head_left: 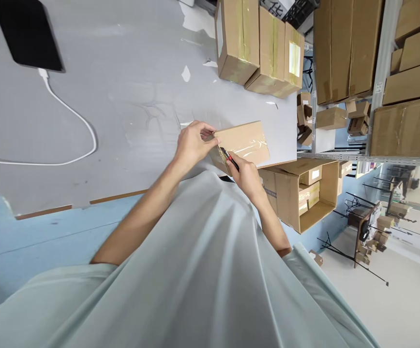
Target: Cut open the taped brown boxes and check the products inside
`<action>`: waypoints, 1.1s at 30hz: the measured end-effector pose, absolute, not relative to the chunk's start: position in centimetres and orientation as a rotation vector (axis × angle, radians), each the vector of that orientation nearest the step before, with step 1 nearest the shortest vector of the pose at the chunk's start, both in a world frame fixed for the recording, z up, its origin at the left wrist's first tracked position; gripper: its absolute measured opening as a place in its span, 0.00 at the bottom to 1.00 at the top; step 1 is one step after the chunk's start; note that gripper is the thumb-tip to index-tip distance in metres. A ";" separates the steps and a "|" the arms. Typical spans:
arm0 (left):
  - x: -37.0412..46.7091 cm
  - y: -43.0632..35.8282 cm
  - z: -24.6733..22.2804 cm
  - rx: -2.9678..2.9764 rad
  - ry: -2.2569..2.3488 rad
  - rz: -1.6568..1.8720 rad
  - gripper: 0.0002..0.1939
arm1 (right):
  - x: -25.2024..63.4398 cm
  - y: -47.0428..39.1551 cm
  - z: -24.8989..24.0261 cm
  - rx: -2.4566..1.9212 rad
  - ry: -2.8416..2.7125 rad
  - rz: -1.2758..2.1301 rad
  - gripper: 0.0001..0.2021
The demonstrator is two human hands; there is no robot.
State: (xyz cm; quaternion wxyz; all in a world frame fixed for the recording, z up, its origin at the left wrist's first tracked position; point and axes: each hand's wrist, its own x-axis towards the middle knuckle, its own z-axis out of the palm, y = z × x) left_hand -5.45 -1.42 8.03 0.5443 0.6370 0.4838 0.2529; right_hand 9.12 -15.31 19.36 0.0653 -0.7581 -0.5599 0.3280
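A small brown cardboard box (244,137) with clear tape across it lies on the grey table (130,106) near its front edge. My left hand (194,143) is at the box's left end, its fingers pinched at the top corner; what lies between the fingertips is too small to make out. In my right hand (248,180) is a red and black utility knife (229,158), its tip pointing up and left at the taped end of the box. Whether the blade touches the tape I cannot tell.
Several taped cartons (239,41) stand at the table's back right. A large open carton (286,193) with smaller boxes inside is right of the table. A black tablet (28,34) with a white cable (92,135) lies left. Shelves (380,77) hold more cartons.
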 end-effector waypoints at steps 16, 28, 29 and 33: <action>-5.4 -1.2 7.7 1.485 1.140 0.631 0.11 | 6.8 -13.9 20.0 -2.545 -1.777 0.957 0.22; -5.5 -2.7 8.3 1.460 1.197 0.614 0.14 | 5.5 -14.2 20.1 -2.763 -1.801 0.994 0.22; -5.5 -2.7 8.3 1.455 1.200 0.615 0.14 | 5.6 -14.2 19.7 -2.743 -1.806 0.981 0.22; -5.4 -2.5 8.2 1.418 1.211 0.618 0.11 | 5.7 -14.3 18.4 -2.628 -1.811 0.913 0.22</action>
